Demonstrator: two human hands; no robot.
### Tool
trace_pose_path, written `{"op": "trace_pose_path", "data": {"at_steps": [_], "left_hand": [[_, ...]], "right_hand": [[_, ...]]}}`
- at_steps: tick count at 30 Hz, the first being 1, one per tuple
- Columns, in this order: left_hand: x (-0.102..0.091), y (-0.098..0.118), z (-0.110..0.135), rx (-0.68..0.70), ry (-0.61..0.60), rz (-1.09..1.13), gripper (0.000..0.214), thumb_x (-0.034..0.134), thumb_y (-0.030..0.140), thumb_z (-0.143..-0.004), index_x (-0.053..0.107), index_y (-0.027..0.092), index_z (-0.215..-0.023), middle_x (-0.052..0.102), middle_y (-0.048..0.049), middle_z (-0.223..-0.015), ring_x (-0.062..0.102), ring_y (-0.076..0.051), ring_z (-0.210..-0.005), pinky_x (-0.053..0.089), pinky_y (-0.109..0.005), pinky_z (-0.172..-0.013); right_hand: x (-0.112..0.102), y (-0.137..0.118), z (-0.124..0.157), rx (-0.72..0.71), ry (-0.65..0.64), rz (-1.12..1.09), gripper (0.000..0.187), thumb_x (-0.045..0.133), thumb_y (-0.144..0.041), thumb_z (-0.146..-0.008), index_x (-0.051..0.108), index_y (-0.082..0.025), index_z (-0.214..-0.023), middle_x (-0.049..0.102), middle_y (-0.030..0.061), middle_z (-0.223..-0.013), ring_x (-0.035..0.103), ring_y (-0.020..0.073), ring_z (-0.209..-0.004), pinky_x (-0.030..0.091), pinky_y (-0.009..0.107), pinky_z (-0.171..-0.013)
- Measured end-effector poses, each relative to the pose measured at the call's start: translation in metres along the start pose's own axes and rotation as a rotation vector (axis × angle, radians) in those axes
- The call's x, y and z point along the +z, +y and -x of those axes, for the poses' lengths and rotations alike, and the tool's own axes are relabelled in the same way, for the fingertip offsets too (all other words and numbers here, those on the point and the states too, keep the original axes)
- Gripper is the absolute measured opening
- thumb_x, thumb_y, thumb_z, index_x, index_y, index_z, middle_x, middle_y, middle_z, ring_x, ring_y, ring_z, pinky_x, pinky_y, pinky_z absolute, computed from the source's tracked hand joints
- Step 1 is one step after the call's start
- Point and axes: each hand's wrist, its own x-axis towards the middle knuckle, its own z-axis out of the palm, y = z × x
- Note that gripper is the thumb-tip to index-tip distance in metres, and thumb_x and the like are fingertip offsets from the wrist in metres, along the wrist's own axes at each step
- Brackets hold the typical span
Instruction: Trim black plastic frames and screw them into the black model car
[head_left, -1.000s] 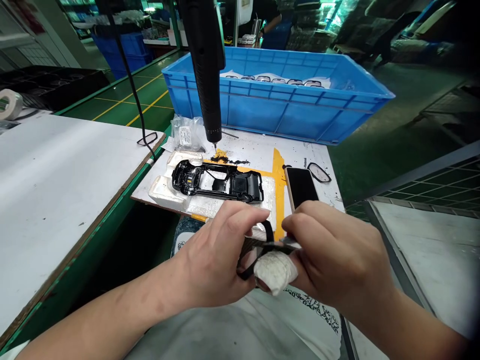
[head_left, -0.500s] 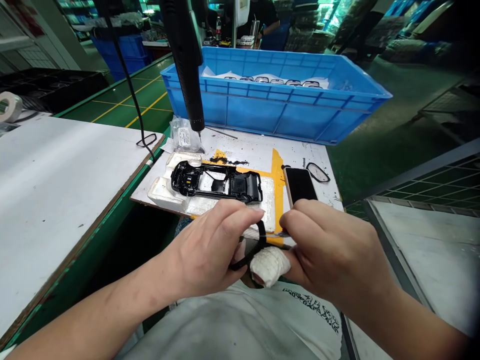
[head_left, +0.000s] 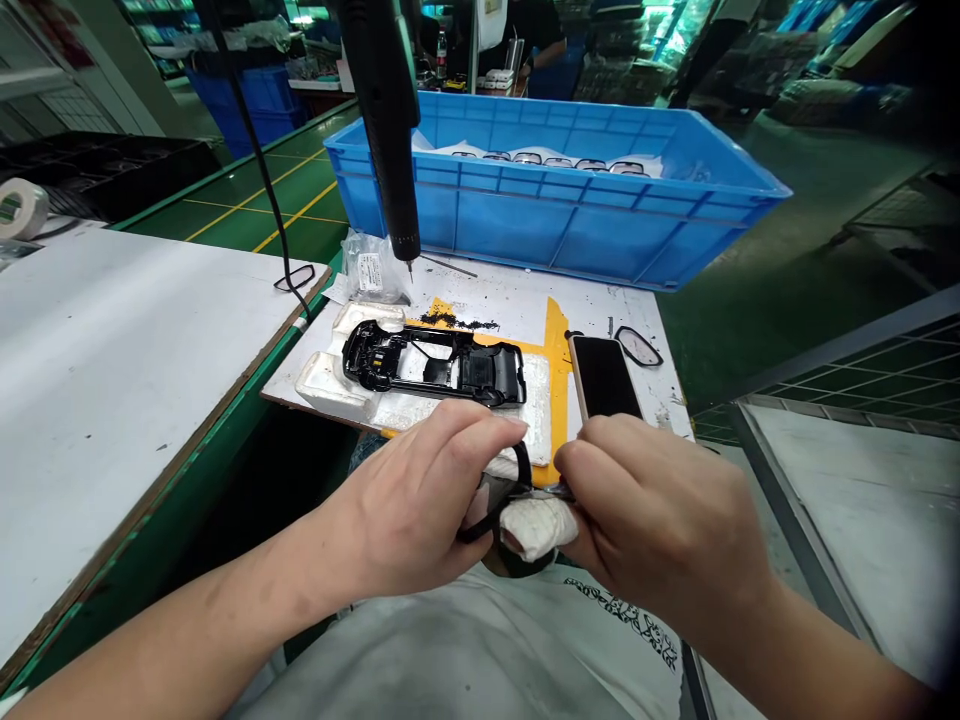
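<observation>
Two hands close together over the near edge of a littered bench

Left hand point(head_left: 420, 500): fingers and thumb pinched round a black curved piece point(head_left: 523, 465), which sits in the gap between the hands. Right hand point(head_left: 667, 510): fingers curled tight on a thin grey tool point(head_left: 553, 492), mostly hidden in the grip; white wrapping point(head_left: 540, 528) on its thumb, right by the piece.

Bench point(head_left: 517, 300): white top, scuffed and specked. Just beyond the left hand, a white foam block point(head_left: 330, 385) carries a black car-shaped frame point(head_left: 491, 372). Yellow tape point(head_left: 556, 350) runs away from the gap between the hands. Directly past the right hand, a phone point(head_left: 606, 375), screen dark; a black-rimmed loop point(head_left: 639, 346) beyond it. Farther out from the left hand: scattered small black bits point(head_left: 457, 322), a clear plastic bag point(head_left: 371, 270) with a label, and a black power screwdriver point(head_left: 390, 150) hanging tip down.

At the bench's far side, facing both hands, a blue crate point(head_left: 540, 235) with a row of dark-rimmed parts on white sheeting.

Room: left of the left hand, a white table point(head_left: 150, 350) with a tape roll point(head_left: 26, 210) at its far end; a green belt point(head_left: 292, 195) with yellow lines runs off beyond. Past the crate, a person in dark clothing point(head_left: 536, 40) at another bench, partly hidden.
</observation>
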Motion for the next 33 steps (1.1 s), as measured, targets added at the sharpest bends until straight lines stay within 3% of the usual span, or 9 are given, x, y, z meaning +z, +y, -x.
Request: {"op": "trace_pose_path", "data": {"at_steps": [8,15,20,26,33], "left_hand": [[-0.0030,-0.0002,-0.0020,0.023,-0.001,0.021,0.071,0.063,0.005,-0.076,0.037,0.017,-0.140,0.056,-0.0120,-0.120,0.059,-0.021,-0.102,0.059,-0.034,-0.084],[-0.0030,-0.0020,0.0000,0.038,-0.011,-0.014,0.070,0.063,0.005,-0.076,0.037,0.015,-0.140,0.056,-0.0125,-0.121,0.058,-0.021,-0.105,0.059,-0.035,-0.086],[-0.0024,-0.0009,-0.0017,0.044,0.007,0.022,0.071,0.062,0.002,-0.074,0.038,0.016,-0.139,0.056,-0.0119,-0.120,0.058,-0.020,-0.102,0.059,-0.033,-0.084],[-0.0011,-0.0005,0.0001,0.018,0.000,0.067,0.076,0.065,0.000,-0.069,0.039,0.011,-0.139,0.054,-0.0132,-0.119,0.057,-0.020,-0.102,0.057,-0.033,-0.084],[0.0000,0.0008,0.0015,-0.014,-0.023,0.121,0.074,0.065,0.003,-0.073,0.038,0.013,-0.141,0.052,-0.0136,-0.120,0.057,-0.020,-0.104,0.057,-0.032,-0.083]], "right_hand": [[0.0011,0.0048,-0.0013,0.052,0.020,0.021,0.048,0.039,-0.052,-0.102,0.043,-0.020,-0.066,0.036,-0.0006,-0.062,0.029,0.0133,-0.057,0.019,0.031,-0.054],[0.0005,0.0021,0.0000,-0.015,0.009,-0.055,0.034,0.047,-0.027,-0.097,0.044,-0.020,-0.063,0.039,0.0007,-0.061,0.031,0.0145,-0.059,0.020,0.033,-0.056],[0.0022,0.0031,-0.0002,0.047,0.043,-0.003,0.046,0.041,-0.047,-0.102,0.047,-0.019,-0.066,0.041,0.0009,-0.063,0.032,0.0140,-0.058,0.020,0.033,-0.055],[0.0018,-0.0005,0.0013,-0.006,0.016,-0.072,0.038,0.044,-0.030,-0.100,0.044,-0.020,-0.063,0.038,0.0008,-0.061,0.030,0.0150,-0.059,0.019,0.033,-0.057],[-0.0009,0.0028,-0.0014,0.007,-0.008,-0.030,0.050,0.037,-0.045,-0.105,0.045,-0.019,-0.063,0.037,0.0007,-0.061,0.028,0.0151,-0.058,0.019,0.033,-0.056]]}}
